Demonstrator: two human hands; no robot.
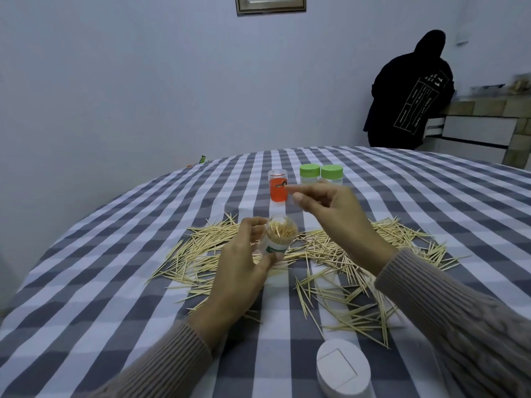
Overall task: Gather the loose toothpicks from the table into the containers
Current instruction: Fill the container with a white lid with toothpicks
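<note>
My left hand grips a small clear container with a green label, tilted toward me and nearly full of toothpicks. My right hand is raised above and behind it, thumb and forefinger pinched together; whether a toothpick sits between them I cannot tell. Loose toothpicks lie scattered in a wide band across the checked tablecloth, under and to both sides of my hands. Behind them stand a red container with a clear cap and two clear containers with green lids.
A white oval lid or box lies near the table's front edge, right of centre. A person in a black hooded top stands beyond the table at the back right, by a tiled counter. The round table's edge curves off at the left.
</note>
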